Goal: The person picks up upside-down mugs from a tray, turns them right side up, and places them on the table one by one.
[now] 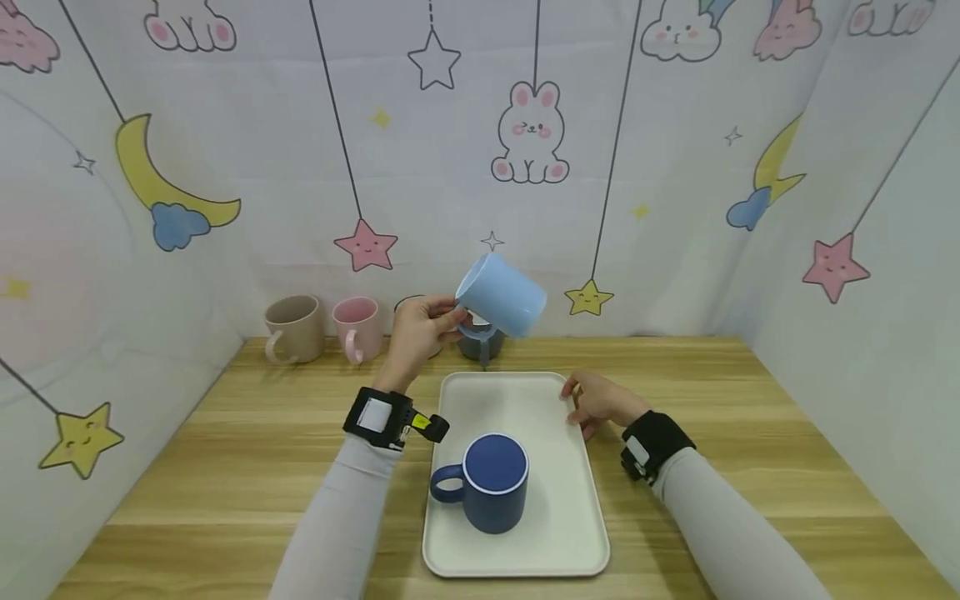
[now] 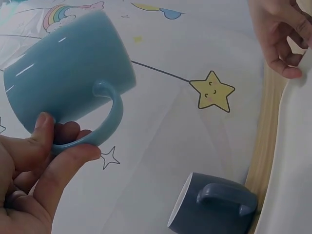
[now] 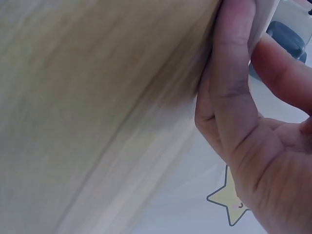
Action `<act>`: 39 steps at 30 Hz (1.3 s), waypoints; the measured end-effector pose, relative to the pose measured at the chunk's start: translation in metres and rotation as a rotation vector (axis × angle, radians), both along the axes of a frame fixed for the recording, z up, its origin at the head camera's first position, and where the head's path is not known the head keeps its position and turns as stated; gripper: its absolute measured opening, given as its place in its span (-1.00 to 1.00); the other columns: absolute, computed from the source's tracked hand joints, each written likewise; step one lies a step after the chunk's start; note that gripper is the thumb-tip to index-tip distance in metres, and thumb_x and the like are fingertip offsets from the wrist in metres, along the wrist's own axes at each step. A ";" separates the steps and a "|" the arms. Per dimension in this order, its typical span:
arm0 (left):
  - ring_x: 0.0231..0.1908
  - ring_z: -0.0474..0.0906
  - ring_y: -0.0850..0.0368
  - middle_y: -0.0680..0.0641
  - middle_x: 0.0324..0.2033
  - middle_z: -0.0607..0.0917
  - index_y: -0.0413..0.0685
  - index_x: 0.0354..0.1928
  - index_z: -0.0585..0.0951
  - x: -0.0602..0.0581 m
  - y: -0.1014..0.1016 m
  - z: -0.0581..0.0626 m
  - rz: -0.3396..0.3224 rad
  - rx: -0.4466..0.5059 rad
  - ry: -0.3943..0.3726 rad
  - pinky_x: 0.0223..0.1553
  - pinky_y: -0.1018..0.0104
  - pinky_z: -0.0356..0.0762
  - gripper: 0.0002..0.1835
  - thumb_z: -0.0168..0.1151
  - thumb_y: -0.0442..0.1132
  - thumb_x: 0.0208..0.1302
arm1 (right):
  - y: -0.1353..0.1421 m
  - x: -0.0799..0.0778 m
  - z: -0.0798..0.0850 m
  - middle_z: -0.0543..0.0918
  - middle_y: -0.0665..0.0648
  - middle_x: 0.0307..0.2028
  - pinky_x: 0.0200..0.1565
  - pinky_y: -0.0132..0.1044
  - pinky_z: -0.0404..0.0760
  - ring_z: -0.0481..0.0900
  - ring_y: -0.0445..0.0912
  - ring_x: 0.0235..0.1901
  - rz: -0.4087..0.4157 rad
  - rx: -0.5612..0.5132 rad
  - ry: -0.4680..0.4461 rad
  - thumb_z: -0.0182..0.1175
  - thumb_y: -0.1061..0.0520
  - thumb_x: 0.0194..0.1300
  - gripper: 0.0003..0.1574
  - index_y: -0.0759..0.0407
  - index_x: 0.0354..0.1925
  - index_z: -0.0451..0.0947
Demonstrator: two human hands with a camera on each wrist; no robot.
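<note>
My left hand [image 1: 420, 337] grips the handle of a light blue mug [image 1: 504, 293], held tilted in the air over the far end of the tray. In the left wrist view, the thumb and fingers close round the lower part of that handle. My right hand [image 1: 600, 398] pinches the right rim of a cream rectangular tray [image 1: 558, 533], near its far corner. Fingers [image 3: 233, 73] lie along the tray's outer side in the right wrist view, with the thumb on the inner side. On the near half of the tray stands a navy mug [image 1: 495, 500], handle to the left.
Along the back wall stand a beige mug [image 1: 294, 329] and a pink mug [image 1: 358, 329]. A dark grey mug [image 2: 219, 202] stands behind the tray, partly covered by the light blue one in the head view. Another mug is mostly hidden behind my left hand. Printed cloth walls enclose the wooden table [image 1: 720, 433].
</note>
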State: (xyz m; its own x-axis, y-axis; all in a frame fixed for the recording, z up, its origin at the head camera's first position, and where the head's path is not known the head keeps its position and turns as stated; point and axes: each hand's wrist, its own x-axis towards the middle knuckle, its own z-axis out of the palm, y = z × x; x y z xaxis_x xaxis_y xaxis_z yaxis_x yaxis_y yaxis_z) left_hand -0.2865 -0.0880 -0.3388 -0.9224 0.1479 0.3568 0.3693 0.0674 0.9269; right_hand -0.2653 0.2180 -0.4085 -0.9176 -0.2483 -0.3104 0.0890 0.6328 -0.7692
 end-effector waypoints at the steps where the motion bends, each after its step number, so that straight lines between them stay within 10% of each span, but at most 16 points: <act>1: -0.08 0.76 -0.19 -0.33 -0.14 0.77 -0.36 0.12 0.69 -0.001 0.000 0.000 -0.007 0.021 -0.007 -0.10 0.19 0.80 -0.71 0.28 -0.35 0.46 | 0.000 0.000 0.000 0.42 0.22 -0.40 -0.48 -0.20 0.79 0.58 -0.04 -0.59 0.001 0.002 0.000 0.21 0.55 0.32 -0.56 0.40 0.12 0.38; 12: -0.18 0.77 0.11 -0.09 -0.27 0.79 -0.39 0.09 0.67 0.001 0.008 0.004 -0.065 0.216 -0.019 -0.07 0.22 0.79 -0.74 0.24 -0.36 0.49 | 0.005 -0.001 0.009 0.52 0.26 -0.40 -0.43 -0.16 0.81 0.63 -0.03 -0.56 0.041 0.056 -0.033 0.24 0.44 0.38 -0.56 0.35 0.17 0.37; 16: -0.20 0.76 0.11 -0.08 -0.30 0.78 -0.42 0.07 0.67 0.002 0.013 0.005 -0.093 0.264 -0.017 -0.07 0.21 0.79 -0.75 0.24 -0.38 0.48 | -0.002 0.001 0.032 0.51 0.22 -0.40 -0.46 -0.14 0.78 0.44 -0.12 -0.66 0.061 0.120 0.136 0.14 0.24 0.56 -0.61 0.36 0.24 0.38; 20: -0.21 0.75 0.11 -0.08 -0.31 0.77 -0.42 0.07 0.67 0.003 0.015 0.003 -0.079 0.272 -0.033 -0.09 0.22 0.79 -0.76 0.24 -0.39 0.48 | -0.024 0.002 0.053 0.54 0.26 -0.23 -0.31 0.02 0.81 0.50 0.01 -0.50 0.063 -0.062 0.336 0.07 0.15 0.63 -0.57 0.39 0.29 0.41; 27: -0.20 0.77 0.12 -0.05 -0.30 0.78 -0.42 0.12 0.66 0.002 0.021 -0.004 -0.090 0.294 -0.053 -0.03 0.15 0.77 -0.71 0.24 -0.37 0.47 | -0.067 0.008 0.064 0.55 0.40 0.12 0.13 0.08 0.72 0.61 0.33 0.07 0.103 -0.402 0.378 0.14 0.11 0.60 -0.37 0.37 0.46 0.33; 39: 0.03 0.74 -0.10 -0.33 0.02 0.73 -0.35 0.26 0.57 0.004 0.024 -0.003 -0.155 0.210 -0.047 0.05 0.15 0.75 -0.64 0.20 -0.39 0.50 | -0.093 0.008 0.064 0.70 0.46 -0.08 0.04 -0.12 0.77 0.72 0.28 -0.10 -0.120 -0.576 0.657 0.15 0.27 0.56 -0.68 0.52 0.10 0.61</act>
